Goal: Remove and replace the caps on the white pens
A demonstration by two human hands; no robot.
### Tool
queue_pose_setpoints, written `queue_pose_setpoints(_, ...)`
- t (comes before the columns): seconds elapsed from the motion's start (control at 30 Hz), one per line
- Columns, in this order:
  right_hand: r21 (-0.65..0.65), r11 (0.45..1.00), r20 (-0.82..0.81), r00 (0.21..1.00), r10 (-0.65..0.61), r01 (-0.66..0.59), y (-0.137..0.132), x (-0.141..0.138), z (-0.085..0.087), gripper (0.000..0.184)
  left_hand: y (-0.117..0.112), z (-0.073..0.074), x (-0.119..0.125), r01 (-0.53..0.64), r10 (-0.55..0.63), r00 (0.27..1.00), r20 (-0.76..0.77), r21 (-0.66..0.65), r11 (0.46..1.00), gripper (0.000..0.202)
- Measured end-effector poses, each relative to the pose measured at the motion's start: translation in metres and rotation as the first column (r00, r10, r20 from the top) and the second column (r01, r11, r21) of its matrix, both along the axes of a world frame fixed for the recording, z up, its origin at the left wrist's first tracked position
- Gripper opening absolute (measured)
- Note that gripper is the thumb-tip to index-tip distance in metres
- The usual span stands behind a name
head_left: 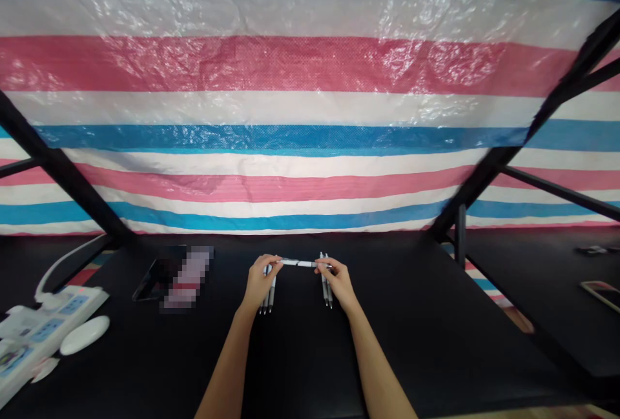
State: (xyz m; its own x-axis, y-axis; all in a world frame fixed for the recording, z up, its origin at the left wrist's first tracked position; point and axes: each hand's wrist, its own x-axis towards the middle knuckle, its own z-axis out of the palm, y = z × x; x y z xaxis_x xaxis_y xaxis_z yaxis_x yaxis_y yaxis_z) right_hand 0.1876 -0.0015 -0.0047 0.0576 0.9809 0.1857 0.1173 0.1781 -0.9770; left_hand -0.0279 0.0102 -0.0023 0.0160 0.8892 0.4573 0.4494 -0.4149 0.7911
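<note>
L hand (261, 282) and R hand (340, 283) pinch one white pen (300, 263) at its ends (fingers closed); more pens (269, 301) lie just below both, on black desk (411, 341).

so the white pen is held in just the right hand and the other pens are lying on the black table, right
Not quite: the head view shows the white pen held in both hands, the left hand at one end and the right hand at the other. The other pens do lie on the black table.
</note>
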Motion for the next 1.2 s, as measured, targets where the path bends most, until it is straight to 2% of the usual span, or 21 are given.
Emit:
queue_pose_setpoints(0.13, 0.006, 0.999, -0.022, 0.999, -0.039, 0.039, 0.002, -0.001, -0.004, 0.04, 0.0, -0.003, -0.002, -0.01, 0.01, 1.0, -0.026, 0.005, 1.0, 0.02)
queue_pose_setpoints(0.37, 0.01, 0.995, 0.02, 0.995, -0.095, 0.095, 0.005, 0.0, -0.011, 0.043, 0.003, -0.01, -0.002, 0.057, -0.056, 0.996, -0.07, 0.003, 0.998, 0.023)
queue_pose_setpoints(0.7, 0.021, 0.999, 0.046, 0.998, -0.04, 0.039, 0.002, -0.006, -0.004, 0.03, 0.006, -0.016, -0.004, -0.13, 0.14, 0.97, -0.197, 0.067, 0.989, 0.031)
queue_pose_setpoints(0.83, 0.04, 0.999, 0.067, 0.998, -0.009, 0.006, 0.0, -0.006, -0.002, 0.022, 0.006, -0.015, -0.005, -0.154, 0.161, 0.975, -0.155, 0.052, 0.987, 0.038)
queue_pose_setpoints(0.93, 0.094, 0.995, 0.077, 0.997, -0.027, 0.019, -0.001, -0.005, -0.002, 0.031, 0.007, -0.016, -0.004, -0.159, 0.161, 0.982, -0.099, 0.024, 0.987, 0.04)
queue_pose_setpoints(1.0, 0.129, 0.99, 0.13, 0.988, -0.081, 0.064, -0.001, -0.005, -0.002, 0.038, 0.009, -0.019, -0.004, -0.151, 0.151, 0.986, -0.075, 0.005, 0.989, 0.04)
queue_pose_setpoints(1.1, 0.17, 0.977, 0.316, 0.932, -0.179, 0.13, -0.003, -0.004, -0.002, 0.033, 0.01, -0.022, -0.005, -0.15, 0.15, 0.988, -0.045, -0.013, 0.989, 0.04)
queue_pose_setpoints(1.2, 0.17, 0.979, 0.433, 0.884, -0.176, 0.112, -0.003, -0.003, -0.001, 0.034, 0.011, -0.023, -0.006, -0.152, 0.152, 0.988, -0.025, -0.021, 0.988, 0.039)
